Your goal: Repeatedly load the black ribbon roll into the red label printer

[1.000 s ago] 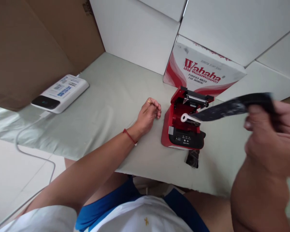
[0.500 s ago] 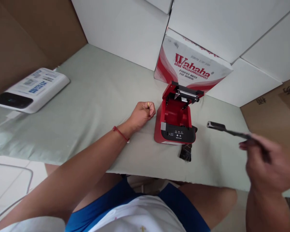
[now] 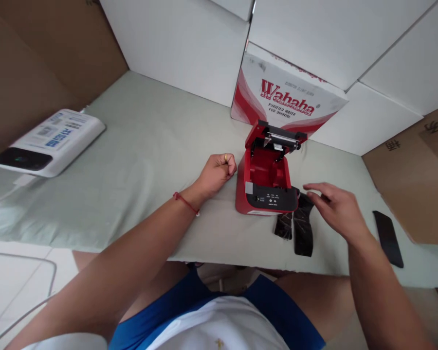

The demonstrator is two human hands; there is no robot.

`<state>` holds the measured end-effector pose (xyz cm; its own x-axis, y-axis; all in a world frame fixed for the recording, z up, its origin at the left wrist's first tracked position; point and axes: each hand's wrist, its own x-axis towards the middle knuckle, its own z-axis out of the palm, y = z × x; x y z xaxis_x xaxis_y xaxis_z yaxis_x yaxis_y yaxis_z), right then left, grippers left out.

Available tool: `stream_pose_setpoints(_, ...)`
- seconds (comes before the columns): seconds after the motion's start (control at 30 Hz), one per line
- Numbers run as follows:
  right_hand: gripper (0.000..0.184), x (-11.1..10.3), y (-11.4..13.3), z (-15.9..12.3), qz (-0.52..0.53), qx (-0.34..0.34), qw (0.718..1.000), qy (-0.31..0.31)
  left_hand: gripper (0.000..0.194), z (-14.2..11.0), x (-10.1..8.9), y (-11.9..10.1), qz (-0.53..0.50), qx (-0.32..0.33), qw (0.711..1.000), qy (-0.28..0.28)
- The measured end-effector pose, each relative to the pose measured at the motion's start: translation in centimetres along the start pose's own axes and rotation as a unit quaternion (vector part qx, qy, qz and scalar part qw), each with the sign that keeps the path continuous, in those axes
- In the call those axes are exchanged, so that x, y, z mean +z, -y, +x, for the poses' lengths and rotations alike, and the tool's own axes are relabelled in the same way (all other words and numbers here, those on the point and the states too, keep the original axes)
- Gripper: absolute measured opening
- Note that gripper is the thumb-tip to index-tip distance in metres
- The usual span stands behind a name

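A small red and black printer (image 3: 266, 180) stands on the cloth with its lid raised, its red inner bay showing. My left hand (image 3: 219, 172) is curled into a fist at the printer's left side, with nothing visible in it. To the right of the printer, my right hand (image 3: 336, 206) has its thumb and index finger slightly apart, pointing towards the printer. Just by those fingertips lies a dark, shiny strip (image 3: 303, 231) against the printer's right front corner. A shorter dark strip (image 3: 283, 226) sticks out in front of the printer.
A white device with a dark display (image 3: 51, 141) lies at the left with a cable plugged in. A flat black object (image 3: 387, 238), phone-like, is at the right. Behind the printer stands a Wahaha water carton (image 3: 288, 97). Cardboard (image 3: 416, 180) borders the right side.
My right hand has moved left to the printer and let go of the long dark piece it held. A longer dark strip now lies beside the printer. My left hand stays put.
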<state>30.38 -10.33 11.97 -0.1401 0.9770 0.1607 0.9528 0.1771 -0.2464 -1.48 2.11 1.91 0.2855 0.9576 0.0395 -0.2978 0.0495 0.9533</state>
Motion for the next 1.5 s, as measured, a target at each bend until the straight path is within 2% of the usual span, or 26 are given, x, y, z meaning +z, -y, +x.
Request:
stream_pose_setpoints(0.07,0.038,2.3,0.7,2.5,-0.05,0.045,0.996,0.066,0.007,0.0,0.0,0.1,0.0,-0.001,1.0,-0.003)
stream_pose_setpoints(0.13,0.044,4.0,1.5,4.0,-0.088,0.062,0.985,0.132,0.008,0.0,0.0,0.1,0.002,-0.002,1.0,-0.005)
stream_pose_setpoints(0.23,0.037,3.8,2.6,4.5,-0.098,0.057,0.978,0.172,0.01,-0.1,-0.1,0.0,0.006,-0.003,1.0,-0.004)
stream_pose_setpoints(0.3,0.026,1.6,3.1,4.0,-0.075,0.033,0.973,0.216,0.01,-0.1,-0.1,0.0,0.01,-0.005,1.0,-0.002)
stream_pose_setpoints(0.37,0.02,-2.0,3.4,3.3,-0.003,-0.031,0.954,0.297,0.009,-0.1,-0.1,0.0,0.012,-0.006,1.0,0.001)
stream_pose_setpoints(0.43,0.026,-5.8,3.8,2.9,0.088,-0.114,0.922,0.359,0.009,0.0,-0.1,0.1,0.015,-0.007,1.0,0.004)
stream_pose_setpoints(0.47,0.029,-7.3,4.2,3.0,0.108,-0.138,0.913,0.367,0.009,0.0,-0.1,0.1,0.016,-0.008,1.0,0.006)
stream_pose_setpoints(0.53,0.036,-9.0,5.2,3.6,0.109,-0.166,0.922,0.334,0.01,0.0,-0.1,0.1,0.018,-0.01,1.0,0.009)
stream_pose_setpoints(0.57,0.038,-9.0,5.9,4.2,0.092,-0.171,0.934,0.299,0.011,0.0,-0.1,0.1,0.019,-0.012,1.0,0.01)
stream_pose_setpoints(0.67,0.036,-6.3,8.1,6.8,0.013,-0.157,0.966,0.205,0.01,0.0,-0.1,0.1,0.02,-0.015,1.0,0.012)
stream_pose_setpoints(0.73,0.032,-3.7,9.3,8.6,-0.045,-0.129,0.973,0.187,0.011,0.0,-0.1,0.1,0.019,-0.017,1.0,0.014)
stream_pose_setpoints(0.8,0.027,-1.5,9.9,10.1,-0.092,-0.113,0.971,0.191,0.011,0.0,-0.1,0.2,0.018,-0.018,1.0,0.015)
stream_pose_setpoints(0.87,0.022,-0.2,10.0,11.1,-0.118,-0.122,0.965,0.199,0.011,0.1,0.0,0.3,0.017,-0.019,1.0,0.016)
stream_pose_setpoints(0.97,0.02,0.4,9.8,12.1,-0.127,-0.143,0.957,0.218,0.011,0.2,0.1,0.5,0.019,-0.017,0.999,0.021)
stream_pose_setpoints(1.07,0.022,1.0,9.9,12.8,-0.129,-0.135,0.952,0.242,0.01,0.2,0.0,0.8,0.024,-0.014,0.999,0.025)
stream_pose_setpoints(1.2,0.014,2.2,10.4,13.5,-0.135,-0.125,0.943,0.277,0.009,0.2,-0.1,0.9,0.031,-0.012,0.999,0.028)
stream_pose_setpoints(1.27,0.017,2.2,10.4,13.2,-0.124,-0.136,0.941,0.285,0.009,0.2,-0.1,0.8,0.037,-0.013,0.999,0.029)
stream_pose_setpoints(1.33,0.029,1.5,10.0,12.0,-0.078,-0.155,0.951,0.255,0.009,0.1,0.0,0.7,0.045,-0.012,0.999,0.027)
stream_pose_setpoints(1.43,0.035,0.2,9.1,8.4,0.036,-0.173,0.977,0.119,0.011,-0.1,-0.1,0.4,0.059,-0.007,0.998,0.006)
stream_pose_setpoints(1.5,0.036,-0.1,8.5,5.4,0.087,-0.188,0.978,0.038,0.014,-0.3,-0.2,0.1,0.069,0.003,0.997,-0.022)
